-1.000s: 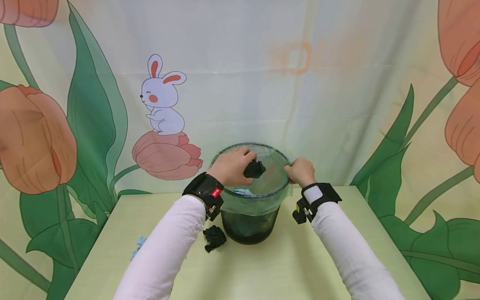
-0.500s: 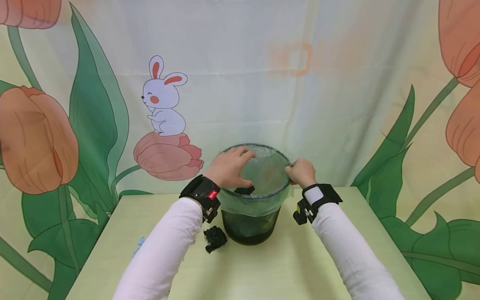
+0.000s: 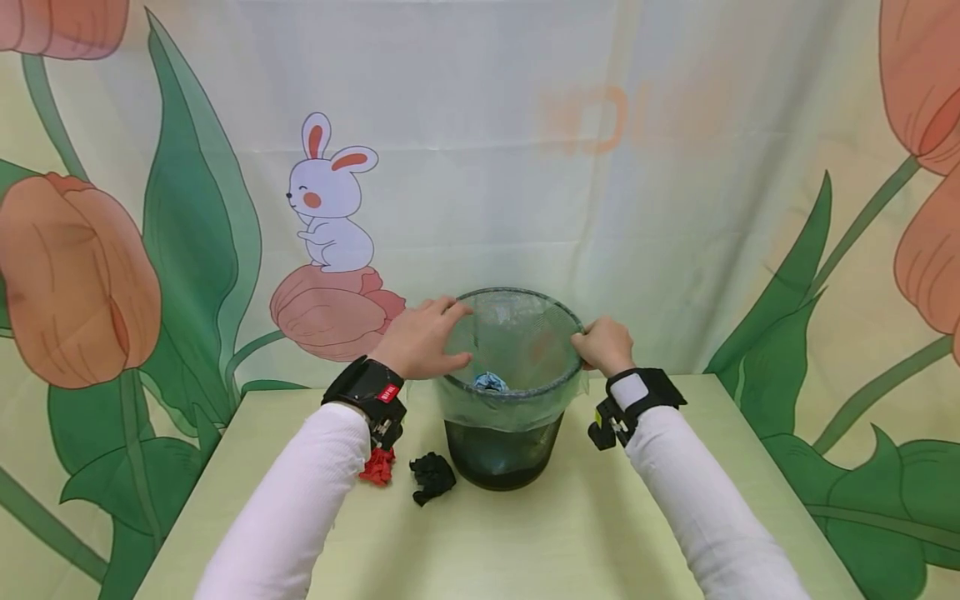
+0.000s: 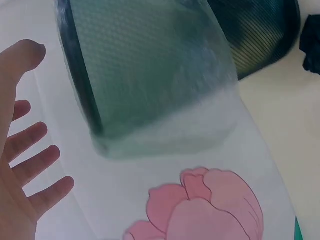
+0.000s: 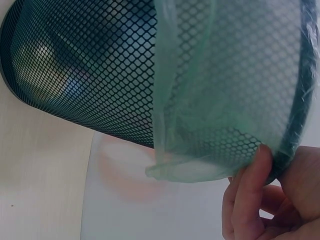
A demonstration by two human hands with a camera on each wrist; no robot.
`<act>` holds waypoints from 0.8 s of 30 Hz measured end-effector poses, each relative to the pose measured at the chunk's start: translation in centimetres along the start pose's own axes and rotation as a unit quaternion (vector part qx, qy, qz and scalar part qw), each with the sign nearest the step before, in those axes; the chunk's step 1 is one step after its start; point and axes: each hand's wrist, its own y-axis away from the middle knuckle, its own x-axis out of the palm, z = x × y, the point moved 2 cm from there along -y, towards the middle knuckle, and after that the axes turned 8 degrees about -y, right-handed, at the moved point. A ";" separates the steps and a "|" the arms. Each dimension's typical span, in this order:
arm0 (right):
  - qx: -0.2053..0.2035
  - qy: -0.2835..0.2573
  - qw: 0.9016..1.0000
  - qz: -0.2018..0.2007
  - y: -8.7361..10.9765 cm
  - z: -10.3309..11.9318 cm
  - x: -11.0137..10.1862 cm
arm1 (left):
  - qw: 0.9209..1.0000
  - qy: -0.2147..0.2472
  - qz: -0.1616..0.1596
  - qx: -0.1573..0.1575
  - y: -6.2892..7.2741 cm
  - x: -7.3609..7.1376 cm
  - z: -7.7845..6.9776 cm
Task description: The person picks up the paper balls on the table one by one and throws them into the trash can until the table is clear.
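Observation:
A dark mesh wastebasket (image 3: 498, 454) stands on the table, lined with a thin green bag (image 3: 487, 415) folded over its rim. My right hand (image 3: 604, 344) grips the rim and the bag at the right side; in the right wrist view its fingers (image 5: 254, 187) curl over the edge. My left hand (image 3: 423, 340) hovers at the left rim, fingers spread and holding nothing. Inside the basket a crumpled light blue piece (image 3: 491, 382) shows. On the table to the left lie a crumpled black piece (image 3: 432, 477) and a crumpled red piece (image 3: 378, 467), the latter partly behind the left wrist.
The pale table (image 3: 525, 542) runs back to a printed curtain (image 3: 480, 167) with tulips and a rabbit, close behind the basket. Both wrists carry black camera straps. My left sleeve (image 3: 277, 500) covers part of the table's left side.
My left hand has let go of a black crumpled piece, which dropped into the basket and is out of sight. The hand then moved left, uncovering the red piece. The right hand stays put.

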 end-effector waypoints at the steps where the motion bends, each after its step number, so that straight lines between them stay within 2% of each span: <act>1: 0.000 0.000 1.000 0.000 0.0 0.0 0.0 | 1.000 -0.001 -0.002 -0.004 0.2 0.0 0.3; 10: -0.005 -0.001 1.000 -0.003 0.2 0.1 -0.1 | 0.999 0.007 -0.038 -0.019 2.6 0.3 2.9; 17: -0.005 0.000 1.000 -0.008 0.3 0.2 -0.1 | 0.999 0.003 -0.052 -0.013 4.4 2.0 4.5; 24: -0.007 0.003 1.000 -0.007 0.3 0.2 -0.1 | 0.998 0.007 -0.054 -0.025 5.6 3.7 5.2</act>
